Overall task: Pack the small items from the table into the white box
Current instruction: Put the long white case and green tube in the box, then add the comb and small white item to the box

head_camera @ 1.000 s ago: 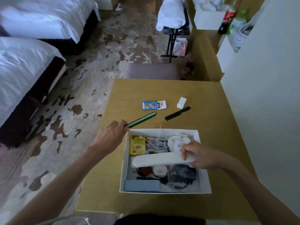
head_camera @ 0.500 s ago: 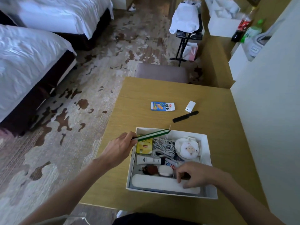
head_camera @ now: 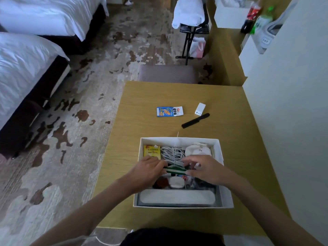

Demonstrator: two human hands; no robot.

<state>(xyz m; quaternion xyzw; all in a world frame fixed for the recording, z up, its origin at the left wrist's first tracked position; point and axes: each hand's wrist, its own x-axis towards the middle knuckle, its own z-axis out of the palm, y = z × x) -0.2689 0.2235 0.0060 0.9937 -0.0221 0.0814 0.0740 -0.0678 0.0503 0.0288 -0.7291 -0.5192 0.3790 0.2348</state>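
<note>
The white box (head_camera: 220, 151) stands on the wooden table (head_camera: 142, 96) near its front edge. Inside lie a yellow tea packet (head_camera: 151, 152), a coiled white cable (head_camera: 173, 154), a white round item (head_camera: 197, 150) and a long white bar (head_camera: 177, 197) along the near wall. My left hand (head_camera: 147, 172) and my right hand (head_camera: 204, 168) are both inside the box, each holding one end of a green-and-white stick (head_camera: 174, 170) that lies flat across the middle. On the table beyond the box lie a blue snack packet (head_camera: 169, 111), a white charger (head_camera: 200, 108) and a black comb (head_camera: 195, 120).
A grey-brown stool (head_camera: 167, 73) sits at the table's far edge. A white wall (head_camera: 287, 103) runs along the right side. Two beds (head_camera: 26, 68) stand at the left across patterned carpet. A black stand with white cloth (head_camera: 190, 16) is further back.
My left hand carried the green stick from the table's left side into the box. My right hand laid the long white bar along the near wall, then moved to the stick's right end.
</note>
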